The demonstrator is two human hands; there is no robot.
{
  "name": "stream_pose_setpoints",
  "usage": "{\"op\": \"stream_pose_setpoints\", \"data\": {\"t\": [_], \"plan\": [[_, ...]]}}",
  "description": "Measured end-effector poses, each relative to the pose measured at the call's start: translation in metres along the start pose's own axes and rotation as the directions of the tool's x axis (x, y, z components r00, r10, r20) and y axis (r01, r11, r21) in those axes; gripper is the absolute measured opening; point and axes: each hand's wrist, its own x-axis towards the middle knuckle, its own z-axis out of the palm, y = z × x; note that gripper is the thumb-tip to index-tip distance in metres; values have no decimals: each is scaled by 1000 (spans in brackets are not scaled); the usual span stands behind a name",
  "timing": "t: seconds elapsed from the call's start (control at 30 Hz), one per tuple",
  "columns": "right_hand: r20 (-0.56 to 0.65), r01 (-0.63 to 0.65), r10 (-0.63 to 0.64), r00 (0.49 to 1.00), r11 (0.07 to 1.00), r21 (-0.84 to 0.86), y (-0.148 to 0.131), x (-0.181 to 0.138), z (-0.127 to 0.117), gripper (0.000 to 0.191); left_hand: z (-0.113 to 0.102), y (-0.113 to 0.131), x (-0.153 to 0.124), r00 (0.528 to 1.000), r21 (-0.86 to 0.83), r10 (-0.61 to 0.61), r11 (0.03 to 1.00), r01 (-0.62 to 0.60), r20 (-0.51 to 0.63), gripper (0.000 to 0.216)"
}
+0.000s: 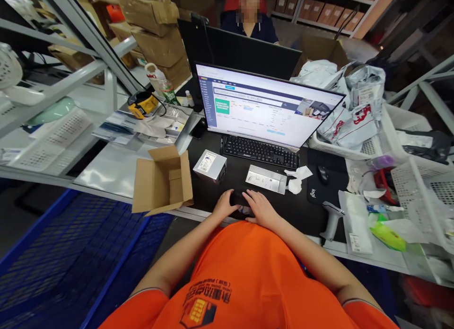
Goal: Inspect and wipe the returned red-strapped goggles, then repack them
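Note:
Close to my body, at the desk's front edge, my left hand (224, 206) and my right hand (261, 208) curl around the two ends of a small black object (238, 198). Its kind is hard to make out against the black desk mat (205, 194). Beyond my left hand stands a silver-grey box (210, 166) with a white label. An open cardboard box (144, 184) sits left of that. A shallow silver tray-like box lid (266, 179) lies beyond my right hand, beside crumpled white paper (295, 184).
A monitor (255, 106) and keyboard (260, 151) stand ahead. To the right are a mouse (323, 174), a barcode scanner (332, 221) and white baskets (354, 151) with packages. A blue crate (71, 253) is at lower left. Another person (248, 28) sits behind the monitors.

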Motion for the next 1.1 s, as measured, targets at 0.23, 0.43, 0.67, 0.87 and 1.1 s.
{"op": "stream_pose_setpoints", "data": {"t": [0.23,0.43,0.67,0.87,1.1], "plan": [[44,-25,28,999,997,-75,2,14,10,112,-16,26,12,962,234,-257,945,229,95,44],[42,7,-3,999,995,-97,3,27,17,108,-22,19,16,904,138,-318,947,290,285,45],[49,-21,28,998,991,-131,-6,35,25,107,-41,5,5,873,-125,-190,954,272,450,61],[39,-10,13,999,996,-84,2,40,26,81,-62,14,-8,917,-97,-82,987,130,391,49],[48,47,-47,998,999,10,10,38,32,55,-26,91,-15,932,72,100,988,-133,349,27]]}}
